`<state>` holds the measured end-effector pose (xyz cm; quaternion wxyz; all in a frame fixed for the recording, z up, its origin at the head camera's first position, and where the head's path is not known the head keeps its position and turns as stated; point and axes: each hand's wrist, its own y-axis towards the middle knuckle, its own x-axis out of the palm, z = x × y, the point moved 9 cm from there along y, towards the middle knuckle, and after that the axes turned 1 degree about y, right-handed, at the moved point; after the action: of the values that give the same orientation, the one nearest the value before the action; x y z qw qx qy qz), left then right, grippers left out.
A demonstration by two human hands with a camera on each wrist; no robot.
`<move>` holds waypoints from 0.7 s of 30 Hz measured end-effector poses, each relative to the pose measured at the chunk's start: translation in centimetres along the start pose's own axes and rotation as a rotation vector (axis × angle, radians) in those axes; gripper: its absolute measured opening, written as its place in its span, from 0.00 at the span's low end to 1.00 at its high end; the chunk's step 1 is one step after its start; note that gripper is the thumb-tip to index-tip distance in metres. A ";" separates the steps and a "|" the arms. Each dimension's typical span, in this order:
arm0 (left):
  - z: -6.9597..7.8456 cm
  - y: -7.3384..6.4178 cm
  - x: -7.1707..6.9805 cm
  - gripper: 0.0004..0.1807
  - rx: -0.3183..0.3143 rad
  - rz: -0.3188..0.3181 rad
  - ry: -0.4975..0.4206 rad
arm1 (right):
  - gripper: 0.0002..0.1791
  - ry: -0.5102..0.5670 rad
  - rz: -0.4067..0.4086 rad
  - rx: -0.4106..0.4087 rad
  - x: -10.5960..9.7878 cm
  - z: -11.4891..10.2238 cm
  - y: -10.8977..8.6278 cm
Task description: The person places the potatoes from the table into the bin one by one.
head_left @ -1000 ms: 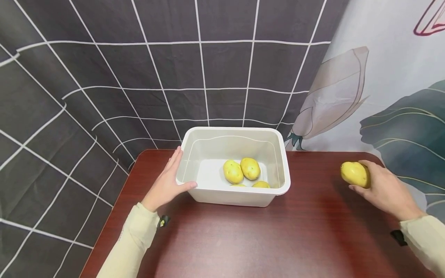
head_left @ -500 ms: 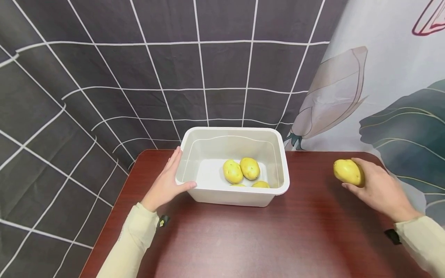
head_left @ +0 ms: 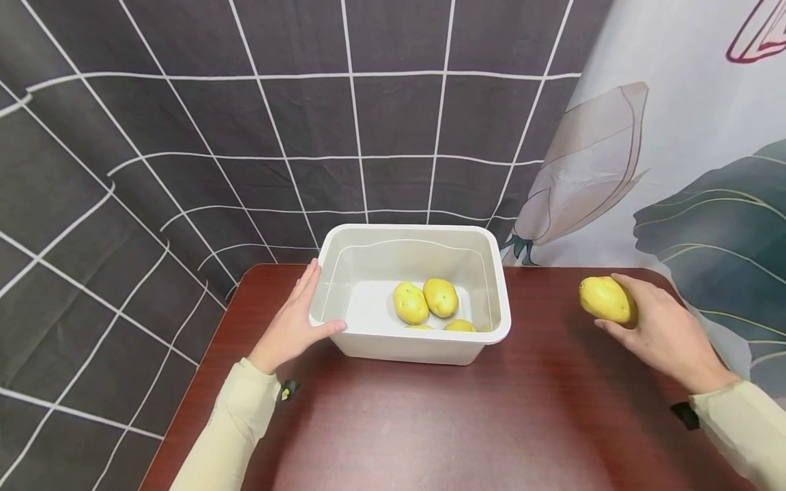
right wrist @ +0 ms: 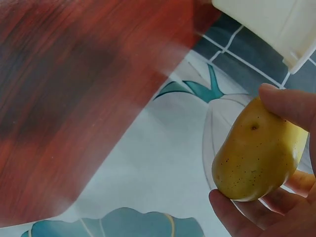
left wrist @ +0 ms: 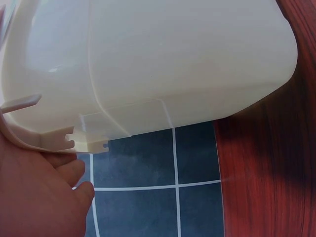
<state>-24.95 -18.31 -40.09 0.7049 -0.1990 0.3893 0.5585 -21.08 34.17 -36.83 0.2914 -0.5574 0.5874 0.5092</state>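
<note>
In the head view, my right hand [head_left: 666,331] holds a yellow potato [head_left: 606,299] above the right side of the table. The right wrist view shows the thumb on one side of this potato [right wrist: 259,153] and the fingers on the other; small dark specks dot its skin. My left hand [head_left: 293,320] rests against the left front corner of a white plastic bin [head_left: 405,346], fingers straight along the left rim and thumb across the front rim. Inside the bin lie a potato [head_left: 410,303] and another potato [head_left: 441,297], with more partly hidden behind the front wall.
The bin stands near the back edge of a reddish-brown wooden table [head_left: 393,429]. Behind it hangs a dark curtain [head_left: 295,116] with a white grid. A pale curtain [head_left: 614,170] with a plant print hangs at the back right.
My right hand has moved a little to the left with the potato, closer to the bin. The left hand and the bin stay where they were.
</note>
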 end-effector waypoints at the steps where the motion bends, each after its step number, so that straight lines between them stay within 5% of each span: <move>1: 0.0 0.0 0.0 0.62 0.000 -0.001 0.001 | 0.47 0.005 0.004 -0.002 0.0 -0.1 0.0; 21: 0.0 0.0 0.0 0.62 0.006 0.009 -0.009 | 0.45 0.024 0.072 -0.058 -0.4 -3.3 0.6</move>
<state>-24.98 -18.30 -40.14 0.7048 -0.1926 0.3886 0.5614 -20.79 31.18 -35.24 0.2495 -0.5504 0.5954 0.5294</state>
